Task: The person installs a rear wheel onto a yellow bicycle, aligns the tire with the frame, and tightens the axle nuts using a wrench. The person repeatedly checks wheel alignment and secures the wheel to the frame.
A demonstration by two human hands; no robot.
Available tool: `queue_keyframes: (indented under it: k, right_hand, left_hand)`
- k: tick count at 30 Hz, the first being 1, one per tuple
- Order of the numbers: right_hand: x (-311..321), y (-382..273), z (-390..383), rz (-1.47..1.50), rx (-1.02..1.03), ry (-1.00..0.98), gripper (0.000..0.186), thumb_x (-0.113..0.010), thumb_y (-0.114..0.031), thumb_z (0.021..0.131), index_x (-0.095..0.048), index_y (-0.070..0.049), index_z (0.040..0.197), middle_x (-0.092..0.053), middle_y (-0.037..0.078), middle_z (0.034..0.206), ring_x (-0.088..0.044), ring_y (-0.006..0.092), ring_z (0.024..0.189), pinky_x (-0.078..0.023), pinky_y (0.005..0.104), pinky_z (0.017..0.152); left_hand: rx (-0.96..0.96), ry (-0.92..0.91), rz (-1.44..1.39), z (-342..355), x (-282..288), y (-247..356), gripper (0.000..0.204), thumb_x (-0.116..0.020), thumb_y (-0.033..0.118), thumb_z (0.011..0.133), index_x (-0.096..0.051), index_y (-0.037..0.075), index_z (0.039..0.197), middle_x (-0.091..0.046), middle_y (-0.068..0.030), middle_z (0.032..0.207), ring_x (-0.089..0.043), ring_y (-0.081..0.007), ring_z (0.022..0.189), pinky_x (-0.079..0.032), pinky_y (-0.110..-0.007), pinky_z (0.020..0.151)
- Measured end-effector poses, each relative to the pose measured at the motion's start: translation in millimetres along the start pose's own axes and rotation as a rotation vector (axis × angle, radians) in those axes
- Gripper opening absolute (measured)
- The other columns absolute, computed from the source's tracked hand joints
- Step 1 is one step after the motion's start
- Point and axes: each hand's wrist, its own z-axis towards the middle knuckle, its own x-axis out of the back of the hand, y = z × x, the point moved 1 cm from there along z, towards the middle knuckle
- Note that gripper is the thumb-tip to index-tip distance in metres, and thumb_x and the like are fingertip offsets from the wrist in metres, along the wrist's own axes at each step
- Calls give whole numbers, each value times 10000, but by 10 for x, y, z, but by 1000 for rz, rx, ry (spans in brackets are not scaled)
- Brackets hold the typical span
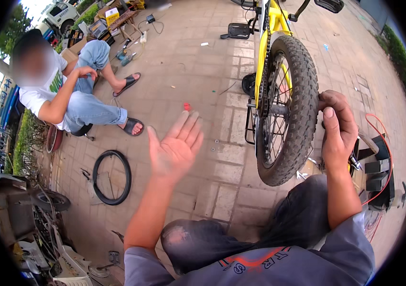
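A person at work on a paved street-side area held the left hand (177, 150) palm-up over bare paving, fingers spread and straight and nothing in the grasp, while the right hand (340, 128) reached to the right flank of a yellow bicycle (277, 21). Its fingers were curled, with the fingertips at the edge of the knobbly tyre (304, 109) — whether they pinched anything could not be told. The bicycle's wheel (279, 109) stood directly in front of the person, slightly right of centre. The job looked well advanced: the tyre sat around the rim, the wheel was in the frame, and the chain (268, 40) ran down its left side. What remained was harder to judge; the fastening on the right lay hidden behind the tyre, so a final check or tightening may have been outstanding. A loose black tyre (128, 174) lay flat on the ground to the left, near another person (100, 112), who was seated. To the right, a black container (385, 150) held dark box-shaped pieces (377, 167), with a tool handle (368, 144) at its near side. At upper left stood a cardboard box (76, 46) and a yellow box (112, 16) — the contents of both out of sight.
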Motion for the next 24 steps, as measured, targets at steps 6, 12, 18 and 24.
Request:
queue_keyframes:
  k: [6, 12, 18, 24]
  right_hand:
    - [55, -104, 210, 13, 89, 88, 264, -594, -90, 880, -561, 51, 1101, -527, 151, 1176, -496, 208, 1086, -376, 325, 944]
    - [-5, -135, 15, -133, 212, -112, 459, -695, -127, 783, -523, 39, 1175, -496, 212, 1230, -494, 326, 1137, -370, 389, 987]
    - [-87, -146, -275, 105, -199, -226, 768, -725, -192, 789, -298, 90, 1360, -411, 277, 1330, -483, 353, 1179, -430, 391, 951]
    - [-80, -130, -264, 121, -239, -210, 769, -732, -200, 794, -304, 74, 1371, -432, 269, 1323, -531, 298, 1132, -494, 368, 872]
  left_hand:
    - [117, -151, 63, 211, -895, -188, 799, -282, 645, 903, -359, 15, 1387, -354, -140, 1448, -305, -280, 1356, -167, -446, 1145]
    - [133, -163, -43, 301, -914, -543, 787, -284, 642, 902, -388, 18, 1371, -418, -138, 1406, -360, -263, 1327, -168, -447, 1145]
    - [136, -227, -190, 504, -1200, -1094, 817, -248, 638, 910, -305, -9, 1406, -264, -177, 1483, -248, -294, 1373, -110, -431, 1151]
    - [-63, -478, 776, 149, -1182, -1255, 764, -182, 576, 950, -210, -8, 1442, -163, -175, 1516, -144, -303, 1407, -85, -434, 1141]
